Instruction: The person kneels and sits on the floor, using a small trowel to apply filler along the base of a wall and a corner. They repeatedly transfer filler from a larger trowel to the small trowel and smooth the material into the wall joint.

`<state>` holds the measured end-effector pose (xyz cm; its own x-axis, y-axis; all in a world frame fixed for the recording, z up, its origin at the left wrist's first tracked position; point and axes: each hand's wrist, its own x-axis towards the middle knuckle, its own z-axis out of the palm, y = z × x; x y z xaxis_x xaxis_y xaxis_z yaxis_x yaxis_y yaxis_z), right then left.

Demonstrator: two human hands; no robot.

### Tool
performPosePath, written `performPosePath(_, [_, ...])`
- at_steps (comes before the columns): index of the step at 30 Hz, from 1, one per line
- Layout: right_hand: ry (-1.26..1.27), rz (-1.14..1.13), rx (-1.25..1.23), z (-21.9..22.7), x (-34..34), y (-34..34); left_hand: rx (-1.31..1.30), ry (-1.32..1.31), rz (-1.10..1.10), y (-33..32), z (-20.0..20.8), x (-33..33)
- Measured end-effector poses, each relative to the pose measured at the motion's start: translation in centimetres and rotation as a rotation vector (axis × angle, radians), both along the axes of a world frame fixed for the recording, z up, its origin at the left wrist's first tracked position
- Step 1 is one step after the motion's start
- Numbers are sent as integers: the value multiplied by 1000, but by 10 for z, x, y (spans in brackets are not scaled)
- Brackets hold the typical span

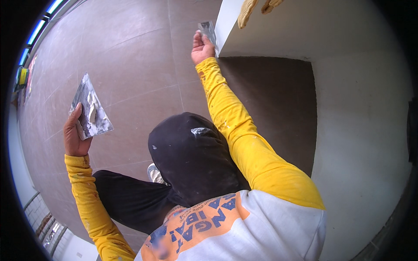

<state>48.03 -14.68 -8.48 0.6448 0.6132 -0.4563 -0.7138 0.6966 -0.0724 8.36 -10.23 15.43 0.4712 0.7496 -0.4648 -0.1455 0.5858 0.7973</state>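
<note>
My left hand [79, 137] grips a flat metal putty plate [101, 122] by its lower left edge, with the thumb over its face. White putty [92, 108] is smeared and heaped on the plate's middle. My right arm reaches far forward, and my right hand [203, 51] is closed around a putty knife [208, 29]. The knife's greyish blade lies close beside the end edge of a low white wall [270, 37]; whether it touches cannot be made out. The knife's handle is hidden in my fingers.
Brown floor tiles [130, 74] spread in front and to the left. A tan knitted glove [247, 12] hangs over the white wall's top. To the right rises another pale wall surface [361, 139]. My bent knee [189, 152] is between my arms. Colourful items [22, 77] stand far left.
</note>
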Motion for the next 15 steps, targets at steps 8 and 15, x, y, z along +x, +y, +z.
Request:
performPosePath(8, [67,114,-89,-7,-29,5,-13,-25,-14,-1,0,0])
performPosePath(15, [185,-45,-88,-33,1,-2,-3,-3,13,-4,1,2])
